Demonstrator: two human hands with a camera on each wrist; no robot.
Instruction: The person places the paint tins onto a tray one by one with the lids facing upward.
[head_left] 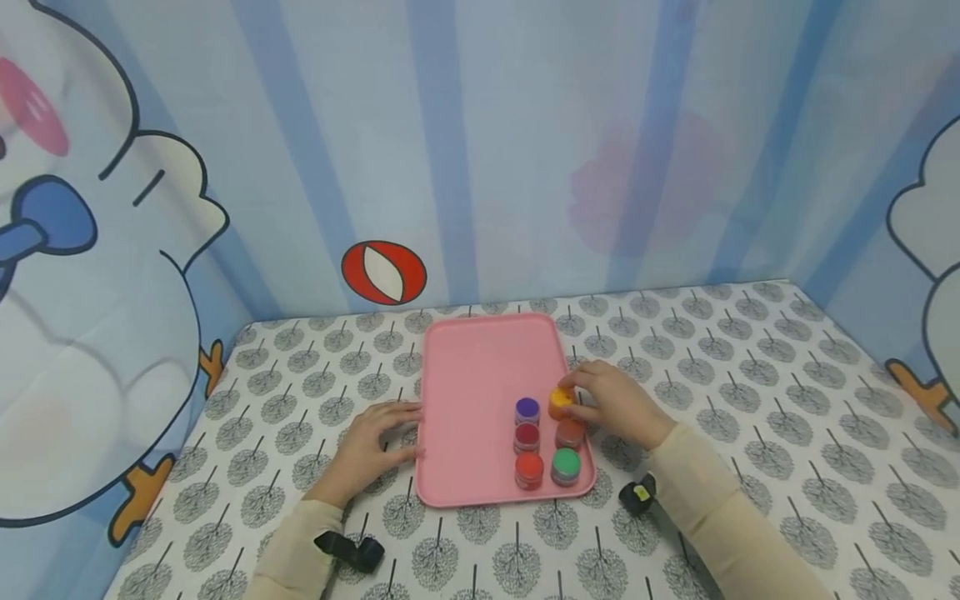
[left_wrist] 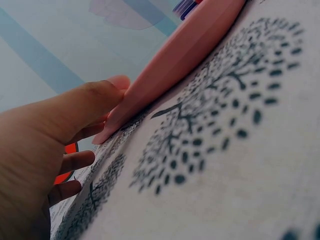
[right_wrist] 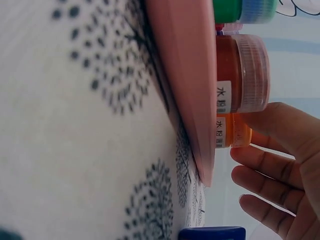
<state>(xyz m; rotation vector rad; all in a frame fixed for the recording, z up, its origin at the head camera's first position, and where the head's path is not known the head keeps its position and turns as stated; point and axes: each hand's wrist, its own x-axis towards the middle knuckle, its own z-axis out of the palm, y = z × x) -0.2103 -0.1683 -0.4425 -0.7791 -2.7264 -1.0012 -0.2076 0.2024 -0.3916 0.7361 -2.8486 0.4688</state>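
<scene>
A pink tray point(head_left: 480, 367) lies on the patterned tablecloth. My right hand point(head_left: 615, 400) pinches an orange paint jar point(right_wrist: 240, 132) between thumb and index finger at the tray's right side; its other fingers hang loosely. Nearest to it is a brownish-red paint jar point(right_wrist: 250, 72), with a green-lidded jar point(head_left: 566, 467) behind that along the same side. A second column holds purple point(head_left: 528, 409), dark red point(head_left: 527, 437) and red point(head_left: 528, 469) jars. My left hand point(head_left: 372, 446) rests against the tray's left edge, its thumb touching the rim point(left_wrist: 150, 85) in the left wrist view.
The white tablecloth point(head_left: 300, 408) with grey tree prints surrounds the tray. Behind the table hangs a light blue curtain point(head_left: 510, 167) with cartoon figures. A black wrist strap point(head_left: 348, 552) sits on the left sleeve and another point(head_left: 637, 495) by the right.
</scene>
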